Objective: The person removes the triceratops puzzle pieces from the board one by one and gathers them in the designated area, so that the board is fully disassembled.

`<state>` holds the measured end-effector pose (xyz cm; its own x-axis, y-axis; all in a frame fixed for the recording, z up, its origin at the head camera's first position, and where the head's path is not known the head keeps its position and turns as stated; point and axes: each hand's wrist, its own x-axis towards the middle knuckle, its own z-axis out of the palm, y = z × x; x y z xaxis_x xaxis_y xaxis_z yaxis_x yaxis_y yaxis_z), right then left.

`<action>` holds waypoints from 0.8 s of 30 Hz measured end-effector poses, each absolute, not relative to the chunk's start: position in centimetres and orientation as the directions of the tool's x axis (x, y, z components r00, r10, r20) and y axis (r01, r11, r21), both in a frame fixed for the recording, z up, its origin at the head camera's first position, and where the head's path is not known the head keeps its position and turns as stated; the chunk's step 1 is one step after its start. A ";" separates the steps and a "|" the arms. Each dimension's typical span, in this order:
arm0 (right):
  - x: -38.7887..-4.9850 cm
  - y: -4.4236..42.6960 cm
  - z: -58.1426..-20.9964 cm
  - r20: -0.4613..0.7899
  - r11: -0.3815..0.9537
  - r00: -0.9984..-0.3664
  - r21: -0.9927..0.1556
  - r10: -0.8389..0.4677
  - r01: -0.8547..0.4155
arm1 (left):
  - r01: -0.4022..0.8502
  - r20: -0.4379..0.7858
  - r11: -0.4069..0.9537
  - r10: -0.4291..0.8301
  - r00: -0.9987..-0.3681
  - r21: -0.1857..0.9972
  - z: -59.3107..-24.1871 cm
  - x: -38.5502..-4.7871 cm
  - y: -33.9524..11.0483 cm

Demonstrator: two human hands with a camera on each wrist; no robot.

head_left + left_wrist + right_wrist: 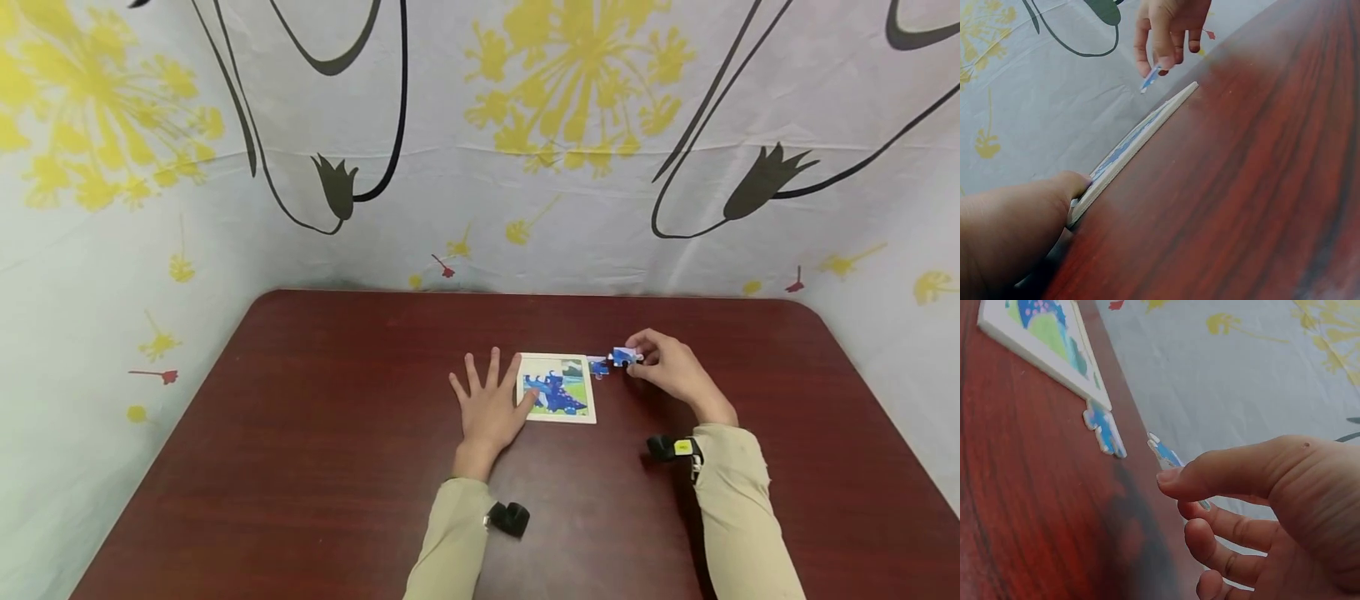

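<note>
A framed jigsaw puzzle (557,387) with a blue dinosaur picture lies on the table, its light frame around the assembled pieces. My left hand (489,415) rests at the frame's left side with fingers spread, the thumb lying over the frame onto the picture. Between thumb and fingers, my right hand (672,367) pinches a blue and white puzzle piece (623,357), held above the table to the right of the frame. Another loose blue piece (1105,430) lies on the table against the frame's upper right corner. In the left wrist view the pinched piece (1150,79) appears edge-on.
The dark red wooden table (315,433) has rounded far corners. A white cloth (420,225) printed with yellow and grey plants hangs behind it and at both sides. Black wrist cameras are strapped over both beige sleeves (738,475).
</note>
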<state>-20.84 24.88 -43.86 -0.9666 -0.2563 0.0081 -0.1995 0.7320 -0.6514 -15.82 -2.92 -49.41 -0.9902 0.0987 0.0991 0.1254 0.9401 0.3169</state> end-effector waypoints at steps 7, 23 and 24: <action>-20.7 25.0 -44.2 -0.026 0.744 -0.961 -0.639 -0.274 -0.195 | 0.131 0.114 0.937 0.099 -0.989 0.323 -49.7 -15.9 -2.9; -20.9 25.7 -45.1 -0.062 0.749 -0.949 -0.631 -0.310 -0.203 | 0.129 0.112 0.938 0.098 -0.989 0.322 -49.7 -15.7 -2.8; -20.9 25.7 -45.0 -0.064 0.746 -0.948 -0.634 -0.311 -0.202 | 0.129 0.116 0.939 0.096 -0.989 0.320 -49.7 -15.7 -2.9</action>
